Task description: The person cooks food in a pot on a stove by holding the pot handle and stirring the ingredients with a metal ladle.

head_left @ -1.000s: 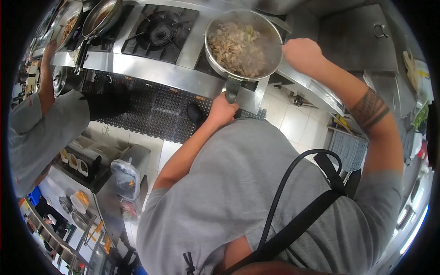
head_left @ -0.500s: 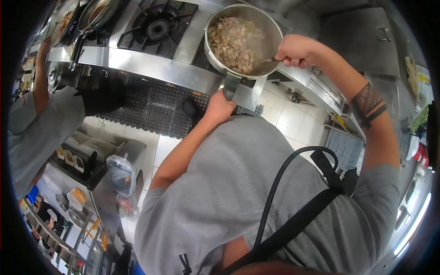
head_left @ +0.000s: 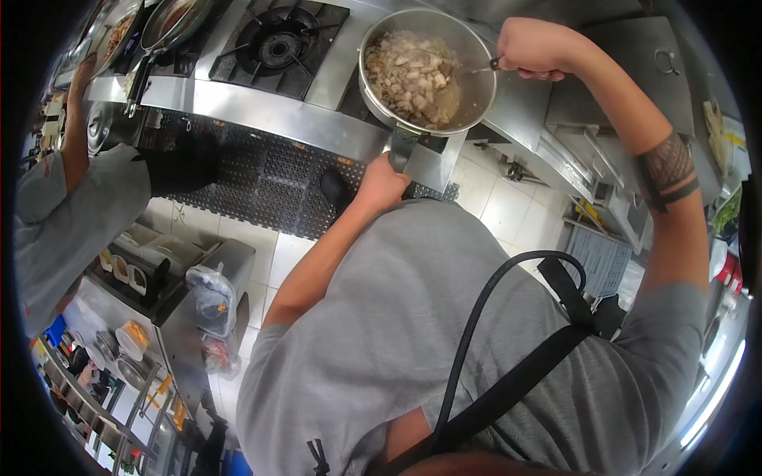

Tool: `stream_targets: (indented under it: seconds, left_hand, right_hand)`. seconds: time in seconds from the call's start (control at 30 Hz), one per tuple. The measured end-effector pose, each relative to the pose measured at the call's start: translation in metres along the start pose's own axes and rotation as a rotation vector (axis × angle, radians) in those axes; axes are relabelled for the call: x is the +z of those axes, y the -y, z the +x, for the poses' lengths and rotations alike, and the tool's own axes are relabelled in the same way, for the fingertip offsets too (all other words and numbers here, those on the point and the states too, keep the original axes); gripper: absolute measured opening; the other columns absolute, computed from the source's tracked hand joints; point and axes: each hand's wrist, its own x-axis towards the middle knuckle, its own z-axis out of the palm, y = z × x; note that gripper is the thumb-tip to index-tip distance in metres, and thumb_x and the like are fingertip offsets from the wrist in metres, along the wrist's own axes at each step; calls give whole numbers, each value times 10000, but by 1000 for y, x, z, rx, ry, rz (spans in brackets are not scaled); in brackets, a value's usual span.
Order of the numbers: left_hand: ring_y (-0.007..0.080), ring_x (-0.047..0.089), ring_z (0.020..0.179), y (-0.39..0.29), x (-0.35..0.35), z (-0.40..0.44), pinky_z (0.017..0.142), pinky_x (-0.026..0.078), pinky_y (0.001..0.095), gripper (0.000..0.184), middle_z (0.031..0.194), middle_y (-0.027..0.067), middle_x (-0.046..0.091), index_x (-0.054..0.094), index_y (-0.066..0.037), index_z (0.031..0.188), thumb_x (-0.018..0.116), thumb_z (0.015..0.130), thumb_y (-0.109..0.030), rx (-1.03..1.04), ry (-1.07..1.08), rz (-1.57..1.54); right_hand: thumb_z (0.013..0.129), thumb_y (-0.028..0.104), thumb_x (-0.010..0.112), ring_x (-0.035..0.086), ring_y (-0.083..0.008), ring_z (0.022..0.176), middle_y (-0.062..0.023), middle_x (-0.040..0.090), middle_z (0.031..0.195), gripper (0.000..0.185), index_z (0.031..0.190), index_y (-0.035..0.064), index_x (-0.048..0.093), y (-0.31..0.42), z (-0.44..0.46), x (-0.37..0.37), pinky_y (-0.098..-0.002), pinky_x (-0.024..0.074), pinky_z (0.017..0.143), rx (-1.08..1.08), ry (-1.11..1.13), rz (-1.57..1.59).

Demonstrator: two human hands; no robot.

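No readable text, labels, brands, numbers or signs. Stove (head_left: 262,105), pot (head_left: 484,101), tubs (head_left: 132,337): nothing legible on any of them.

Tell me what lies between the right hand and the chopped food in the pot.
In the head view, a utensil gripped by the right hand crosses the pot's rim toward the chopped food.

Wearer: loose grey shirt (head_left: 413,301), short-sleeved, creased. Wide black strap (head_left: 516,385) runs diagonally across it — thin black cable (head_left: 468,341) loops alongside. Small black knotted cord (head_left: 318,456) near the neckline. Right forearm: dark patterned tattoo (head_left: 668,165) — solid band beside it.
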Motion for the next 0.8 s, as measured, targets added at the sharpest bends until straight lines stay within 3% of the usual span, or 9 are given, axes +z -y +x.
stream_targets:
  seconds: [0.13,0.2,0.23,0.3,0.37,0.47,0.53,0.67,0.8]
  left_hand:
    - [138,514,409,7,2,2,385,418,279,200,574,69,532,500,37,876,557,704,-45,2,-4,-16]
    - [135,509,409,5,2,3,389,418,279,197,572,67,532,502,32,878,557,706,-46,27,-16,-14]
    - [133,507,409,1,1,0,394,419,279,195,573,65,532,506,26,878,560,707,-51,10,-15,-9]
    - [131,504,410,-2,0,-3,400,421,279,193,574,64,533,509,20,879,562,709,-55,-1,-17,3]
    - [128,511,424,-2,0,-2,410,423,280,186,581,64,537,513,10,873,567,711,-64,-2,-15,10]
    - [136,523,437,2,3,-1,412,428,283,213,593,72,549,522,22,897,565,707,-64,4,-38,35]
    - [140,528,441,0,3,-2,414,431,284,232,596,77,554,526,28,915,560,703,-60,17,-39,43]
    - [153,537,446,-12,5,-9,420,439,288,277,603,91,563,535,42,954,548,694,-52,23,-69,34]
    - [221,592,484,3,6,-1,489,477,337,285,657,156,599,547,64,939,546,689,-73,13,-92,102]
  right_hand:
    - [741,70,499,501,-229,414,-134,540,593,153,803,-39,588,-17,-29,-1,-371,397,367,-35,-72,-198]
    - [750,64,524,584,-292,646,-174,580,738,259,983,4,619,-66,-23,20,-405,474,600,-536,-612,-402]
    - [750,64,524,584,-292,646,-174,580,738,259,983,4,619,-65,-26,27,-405,474,600,-539,-618,-406]
    - [736,41,528,573,-314,798,-172,577,855,404,1137,67,577,-60,-45,50,-396,450,754,-354,-642,-323]
    - [710,2,509,580,-318,759,-169,566,860,506,1210,79,511,-54,-39,80,-411,466,708,-354,-652,-403]
    - [733,-4,488,590,-342,811,-172,581,864,433,1157,74,533,-42,-18,131,-439,478,690,-248,-509,-378]
    - [699,-4,494,584,-323,756,-168,565,865,560,1247,103,476,-64,4,162,-421,484,674,-265,-473,-368]
    - [703,11,501,586,-323,770,-160,569,862,545,1239,105,483,-94,-24,131,-417,484,681,-194,-381,-402]
    - [704,9,507,589,-324,799,-158,576,868,480,1176,98,515,-85,-41,100,-416,484,683,-203,-673,-294]
